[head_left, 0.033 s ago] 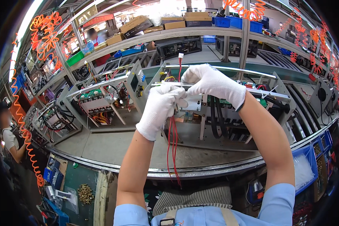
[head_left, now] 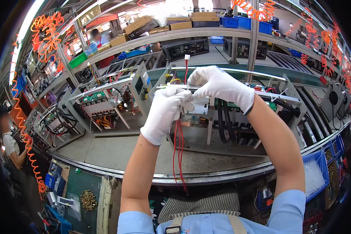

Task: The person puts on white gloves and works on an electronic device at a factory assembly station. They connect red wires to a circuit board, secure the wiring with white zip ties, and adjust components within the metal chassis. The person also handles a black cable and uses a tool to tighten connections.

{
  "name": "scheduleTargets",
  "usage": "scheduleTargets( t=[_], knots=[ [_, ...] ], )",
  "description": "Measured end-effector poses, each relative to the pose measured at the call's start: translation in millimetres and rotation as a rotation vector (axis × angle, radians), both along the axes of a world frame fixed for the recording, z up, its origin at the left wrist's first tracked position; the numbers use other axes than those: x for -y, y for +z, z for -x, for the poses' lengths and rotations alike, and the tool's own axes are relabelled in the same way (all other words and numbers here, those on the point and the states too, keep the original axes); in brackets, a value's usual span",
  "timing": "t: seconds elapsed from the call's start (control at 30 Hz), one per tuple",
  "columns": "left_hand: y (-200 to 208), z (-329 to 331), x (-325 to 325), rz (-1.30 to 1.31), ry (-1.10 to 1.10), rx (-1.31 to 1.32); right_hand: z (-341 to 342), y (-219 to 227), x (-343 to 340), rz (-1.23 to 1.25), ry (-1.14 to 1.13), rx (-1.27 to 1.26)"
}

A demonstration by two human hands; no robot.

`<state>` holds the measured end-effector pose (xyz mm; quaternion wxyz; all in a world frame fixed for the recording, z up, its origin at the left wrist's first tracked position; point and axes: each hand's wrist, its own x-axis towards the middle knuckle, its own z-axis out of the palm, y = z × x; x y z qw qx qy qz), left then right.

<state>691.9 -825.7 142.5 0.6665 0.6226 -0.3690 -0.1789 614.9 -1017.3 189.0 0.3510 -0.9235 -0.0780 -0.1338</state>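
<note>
Hands: our left hand (head_left: 163,111) and right hand (head_left: 225,87) pinch together — on what, we cannot tell.
Red wires (head_left: 180,150): draped across the bench's (head_left: 105,154) front edge — our leaning could snag them.

The left hand (head_left: 164,113) and the right hand (head_left: 224,89), in 2 white gloves, meet with bent fingers above an open metal chassis (head_left: 197,136); what they pinch is too small to tell. Below the left hand, red wires (head_left: 182,140) hang down past the bench edge (head_left: 206,178). Toward the left stands 1 more opened unit (head_left: 101,106).
</note>
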Motion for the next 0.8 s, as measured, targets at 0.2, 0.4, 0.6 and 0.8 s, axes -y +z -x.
scheduleTargets(
  t=[0.2,0.4,0.6,0.8],
  knots=[
    [7,1,-2,-0.039,-0.022,0.033,0,-1,1,-0.030,0.025,-0.002],
    [7,0,-4,-0.048,-0.039,0.052,2,1,-1,-0.028,-0.001,-0.027],
    [9,6,-3,0.013,-0.073,0.061,4,2,1,-0.051,0.030,-0.013],
    [9,7,-2,-0.030,-0.056,0.092,5,1,2,-0.026,0.016,-0.003]
  ],
)
